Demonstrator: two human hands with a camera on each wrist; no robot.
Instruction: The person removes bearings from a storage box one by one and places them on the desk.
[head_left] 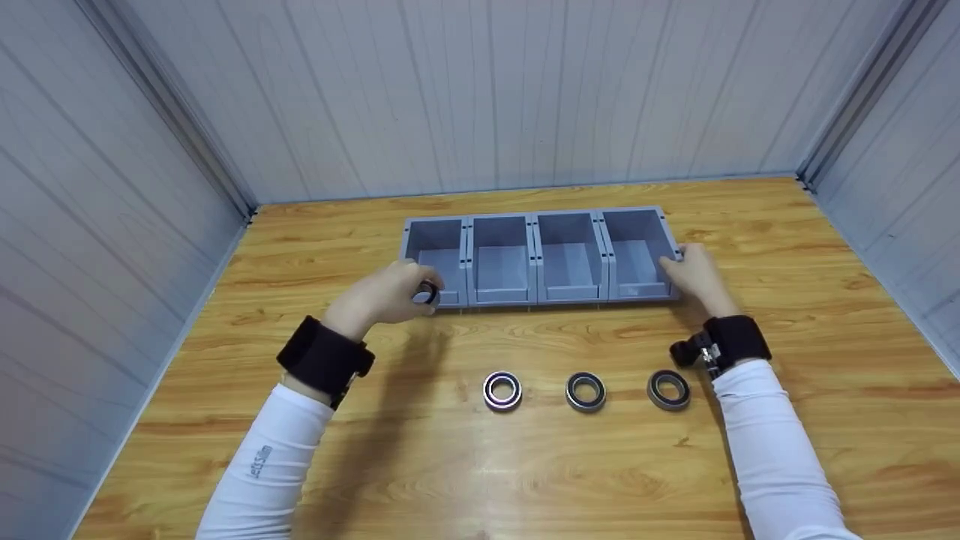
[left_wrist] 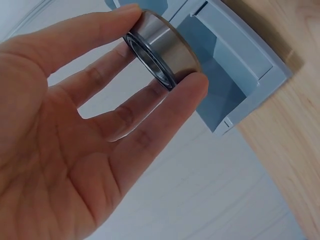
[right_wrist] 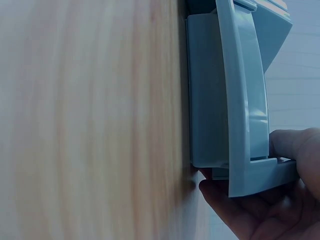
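My left hand (head_left: 386, 291) pinches a ball bearing (left_wrist: 167, 47) between thumb and fingertips. In the head view it is at the front of the leftmost compartment of a grey four-part bin row (head_left: 501, 295). The left wrist view shows the bearing tilted, its shiny outer ring facing up, close to a bin corner (left_wrist: 272, 75). At the other end, my right hand (head_left: 699, 276) grips the side wall of the rightmost bin (right_wrist: 240, 100), thumb over the rim and fingers outside and below. Part of the right fingers is hidden behind the bin.
Three more bearings lie flat on the wooden table (head_left: 555, 465) in front of the bins: a left one (head_left: 502, 406), a middle one (head_left: 586, 406) and a right one (head_left: 669, 404) near the right wrist. White panel walls (head_left: 487, 97) enclose the back and sides.
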